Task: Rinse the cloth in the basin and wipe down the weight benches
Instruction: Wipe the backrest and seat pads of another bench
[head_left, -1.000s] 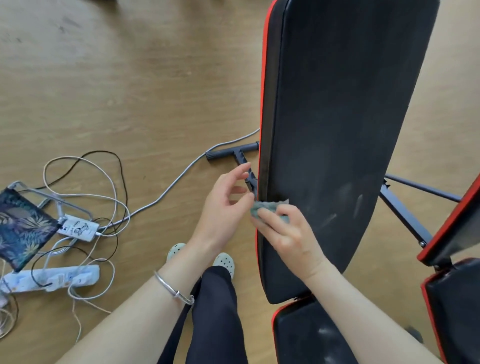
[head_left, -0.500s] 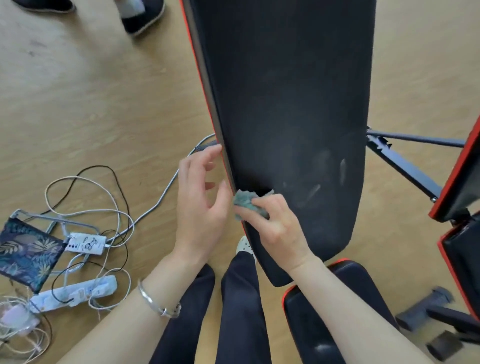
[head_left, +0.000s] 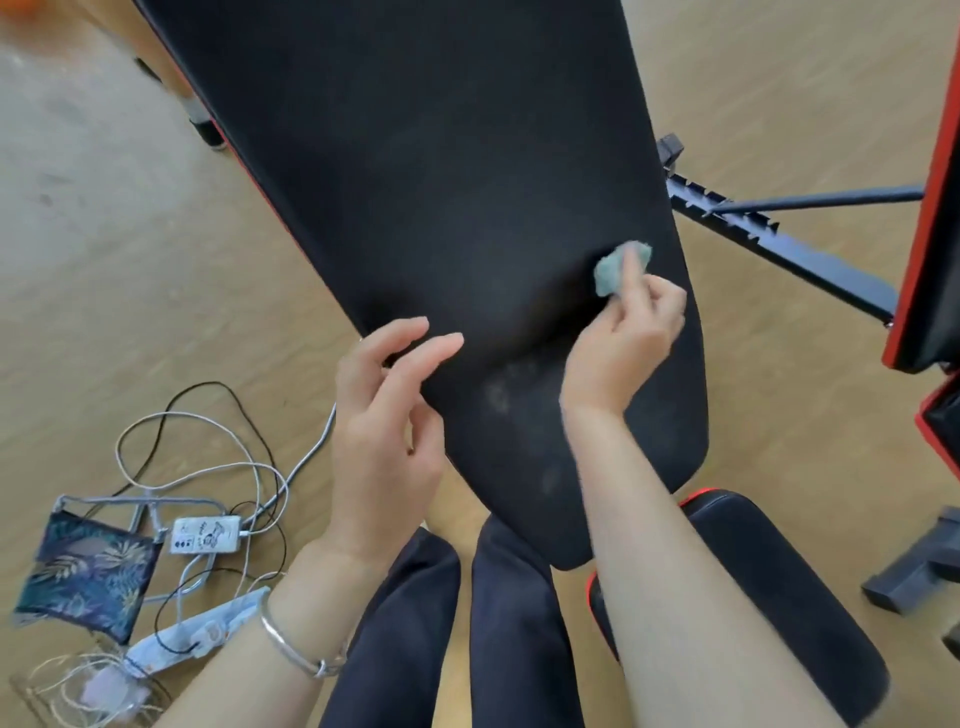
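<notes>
A black weight bench backrest (head_left: 441, 182) with red trim fills the middle of the view, tilted up from its seat pad (head_left: 769, 597) at the lower right. My right hand (head_left: 623, 338) presses a small grey-green cloth (head_left: 615, 270) against the backrest near its right edge. Pale smudges show on the pad below the cloth. My left hand (head_left: 384, 431) hovers at the backrest's left edge, fingers apart, holding nothing. No basin is in view.
On the wooden floor at the lower left lie tangled cables (head_left: 208, 467), a white adapter box (head_left: 205, 535), a power strip (head_left: 197, 634) and a patterned pouch (head_left: 88, 577). The bench's dark metal frame (head_left: 779, 249) runs right. A second red-edged bench (head_left: 930, 208) stands at the right.
My right hand has swept the cloth from the backrest's left edge across to its right side. My left hand has come off the edge and opened. The view has shifted over the backrest.
</notes>
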